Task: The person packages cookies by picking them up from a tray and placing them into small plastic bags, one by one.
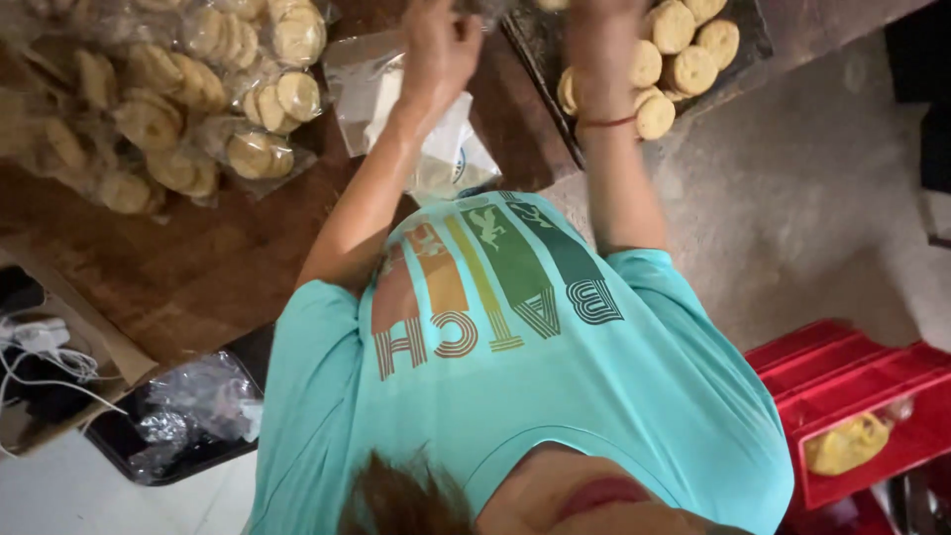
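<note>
**A:** What are the hands on?

**B:** Both are raised at twelve o'clock, partly cut off by the top edge. The left hand [441, 45] is curled over something clear and crinkly at the frame's edge, probably a plastic bag, but I cannot tell how firmly it grips. The right hand [599, 40], with a red thread at the wrist, has its fingers out of view, so its grip cannot be told either.

**A:** And the nearest things?

**B:** A dark tray [540, 50] of round pale biscuits [684, 59] lies just under the right hand, running off toward one o'clock. Below the left hand lie empty clear bags [436, 139] on the brown wooden table [218, 258].

**A:** Further out?

**B:** At ten o'clock, a heap of bagged biscuits [168, 99], blurred. At eight o'clock, a dark bin [183, 421] holding crumpled plastic. At four o'clock, a red crate [852, 396] with something yellow inside, hard to make out.
</note>
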